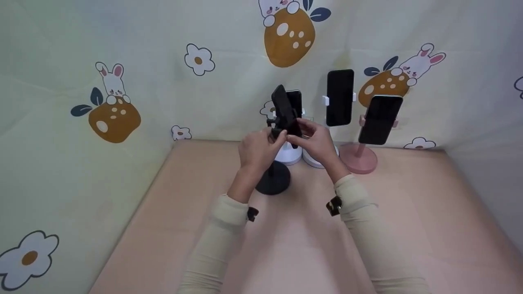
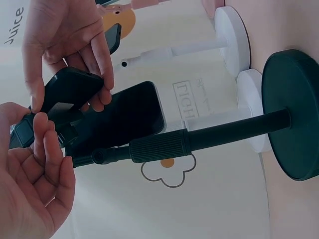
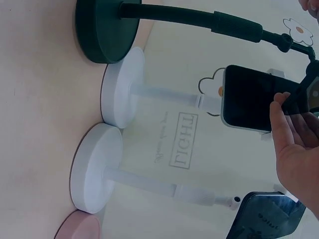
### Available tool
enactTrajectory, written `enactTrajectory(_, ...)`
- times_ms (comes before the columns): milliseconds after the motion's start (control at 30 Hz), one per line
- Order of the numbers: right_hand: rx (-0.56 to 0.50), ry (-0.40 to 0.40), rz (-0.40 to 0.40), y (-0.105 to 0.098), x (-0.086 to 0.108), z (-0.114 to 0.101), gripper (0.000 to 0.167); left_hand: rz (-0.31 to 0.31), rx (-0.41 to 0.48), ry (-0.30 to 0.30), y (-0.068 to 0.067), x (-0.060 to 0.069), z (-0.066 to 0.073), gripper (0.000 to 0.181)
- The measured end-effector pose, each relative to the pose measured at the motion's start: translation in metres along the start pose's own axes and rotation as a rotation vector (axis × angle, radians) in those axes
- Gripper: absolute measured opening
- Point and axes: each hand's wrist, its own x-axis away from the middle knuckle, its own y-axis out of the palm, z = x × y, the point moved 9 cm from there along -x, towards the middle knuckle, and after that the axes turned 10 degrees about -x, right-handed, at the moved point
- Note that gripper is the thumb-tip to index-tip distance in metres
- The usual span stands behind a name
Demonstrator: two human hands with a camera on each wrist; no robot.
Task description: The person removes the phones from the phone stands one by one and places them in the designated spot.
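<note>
Backdrop: pale cloth (image 1: 229, 102) printed with rabbits and flowers, standing behind a pinkish tabletop (image 1: 318, 257).
Black stand (image 1: 274, 181): base flat on the tabletop, nearer the person than the two white stands (image 1: 289, 157) and the pink stand (image 1: 358, 159) (each of those three bears a phone).
Held phone (image 1: 282, 104): dark, tilted, up at the head of the black stand, beside its clamp (image 2: 68, 133); cannot tell whether it is fully seated.
Right hand (image 1: 318, 141): thumb and fingers nearly closed, one on each side of the phone's lower end, gripping it.
Left hand (image 1: 255, 149): fingers curled, thumb close to the fingertips, apparently pinching a side of the clamp.
Good handling: best to let the right hand carry the phone's weight while the left manages the clamp; square the phone's edges to both arms, and avoid leaning on the slim stem, which could tip.
</note>
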Motion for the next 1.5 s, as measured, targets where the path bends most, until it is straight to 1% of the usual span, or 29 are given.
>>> enactTrajectory(67,-0.021,0.012,-0.007,0.000,0.000,0.001,0.072,-0.005,0.006,-0.006,0.000,0.000,-0.001,0.048)
enactTrajectory(133,-0.042,0.023,-0.011,0.000,0.000,0.001,0.073,-0.005,-0.006,-0.006,0.000,0.001,0.000,0.048)
enactTrajectory(233,-0.063,0.033,-0.017,0.000,0.000,0.002,0.073,0.007,-0.054,-0.003,0.000,0.001,0.001,0.048)
enactTrajectory(300,-0.054,0.032,-0.019,-0.001,0.000,0.003,0.074,0.022,-0.104,0.000,-0.002,0.001,0.003,0.049)
enactTrajectory(400,-0.040,0.027,-0.020,-0.002,0.000,0.003,0.074,0.045,-0.123,-0.005,-0.002,0.001,0.004,0.047)
enactTrajectory(467,-0.035,0.024,-0.018,-0.001,0.000,0.004,0.073,0.056,-0.092,-0.014,-0.002,0.001,0.004,0.044)
enactTrajectory(600,-0.042,0.021,-0.023,0.000,0.000,0.003,0.074,0.071,0.038,-0.045,-0.001,0.002,0.000,0.037)
enactTrajectory(700,-0.044,0.020,-0.028,0.002,0.000,0.002,0.075,0.068,0.119,-0.072,-0.001,0.002,-0.003,0.033)
enactTrajectory(767,-0.048,0.022,-0.024,0.001,0.000,0.001,0.075,0.056,0.148,-0.080,0.000,0.002,-0.003,0.032)
enactTrajectory(900,-0.057,0.024,-0.015,-0.002,0.001,0.002,0.073,0.023,0.170,-0.085,0.002,0.001,-0.003,0.033)
enactTrajectory(1000,-0.057,0.026,-0.015,-0.002,0.001,0.003,0.073,0.010,0.178,-0.094,0.004,0.001,-0.004,0.033)
enactTrajectory(1233,-0.078,0.028,-0.030,0.000,0.001,0.004,0.071,0.009,0.219,-0.113,0.006,0.000,-0.007,0.033)
enactTrajectory(1500,-0.077,0.028,-0.038,-0.001,0.001,0.004,0.073,0.004,0.238,-0.108,0.006,-0.002,-0.008,0.032)
